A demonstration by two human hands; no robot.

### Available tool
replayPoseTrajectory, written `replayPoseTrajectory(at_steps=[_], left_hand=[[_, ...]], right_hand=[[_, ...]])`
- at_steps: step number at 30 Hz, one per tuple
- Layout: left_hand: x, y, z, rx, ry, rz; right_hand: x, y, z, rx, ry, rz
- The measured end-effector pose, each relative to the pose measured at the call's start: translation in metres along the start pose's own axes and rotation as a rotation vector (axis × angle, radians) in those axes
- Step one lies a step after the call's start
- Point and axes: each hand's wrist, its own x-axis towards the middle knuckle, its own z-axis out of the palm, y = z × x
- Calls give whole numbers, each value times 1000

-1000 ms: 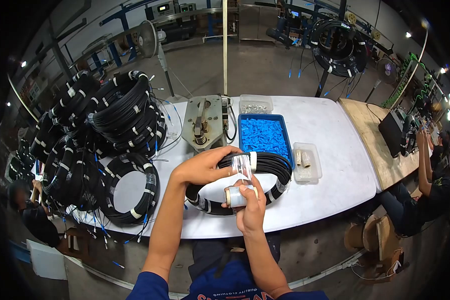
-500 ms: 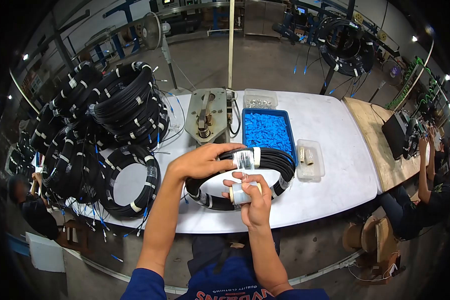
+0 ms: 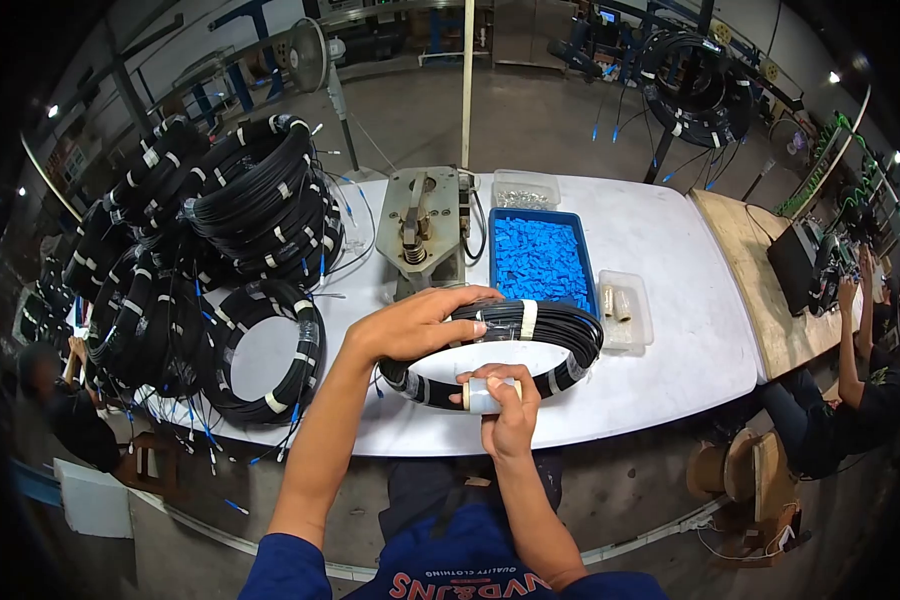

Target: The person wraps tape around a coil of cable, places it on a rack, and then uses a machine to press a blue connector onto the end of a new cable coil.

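A coil of black cable (image 3: 562, 328) is propped at a tilt near the front edge of the white table, with a white band around its far side. My left hand (image 3: 417, 326) is closed over the coil's upper left, its thumb pressing beside a patch of shiny clear film (image 3: 500, 322). Within the near side of the ring, my right hand (image 3: 511, 418) grips a small roll of clear film (image 3: 484, 396) by its ends. The fingers behind the roll are partly hidden.
More black cable coils (image 3: 250, 190) are piled at left, blue-tipped ends hanging out. A metal press (image 3: 420, 225), a blue tray (image 3: 587, 262) of small blue parts, and a clear box (image 3: 638, 335) with rolls stand beyond the coil. People sit at both sides.
The coil has shifted slightly right. The film roll has turned and come lower in my right hand, and the film strand stretched between roll and coil no longer shows.
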Motion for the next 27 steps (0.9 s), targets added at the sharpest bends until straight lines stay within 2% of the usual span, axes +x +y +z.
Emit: replayPoseTrajectory(at_steps=[2,4,6,8,11,13,14,17,18,20,22,24,25,26,27], left_hand=[[-1,2,6,43,33,23],[-2,7,10,83,65,45],[-5,15,12,159,130,-23],[-4,7,16,328,202,102],[-3,18,20,398,202,75],[2,16,20,548,339,157],[5,18,20,547,334,160],[15,13,27,661,376,36],[19,13,31,663,374,30],[25,11,34,683,452,45],[28,5,36,694,472,61],[26,6,37,711,472,79],[25,9,38,711,468,79],[25,12,39,704,468,78],[25,13,39,699,470,78]], right_hand=[[4,9,-5,0,14,-33],[10,20,-14,-133,113,-66],[21,33,-27,-150,142,-116],[31,40,-37,-229,64,-195],[45,39,-39,-226,19,-249],[52,31,-37,-283,-10,-281],[58,29,-37,-283,-5,-284],[70,29,-39,-403,10,-287],[77,35,-42,-399,10,-282],[92,49,-45,-139,35,-375],[98,44,-48,-165,39,-378],[106,35,-50,-332,-99,-436],[109,26,-44,-451,-146,-534],[116,26,-44,-450,-143,-535],[123,26,-42,-457,-207,-637]])
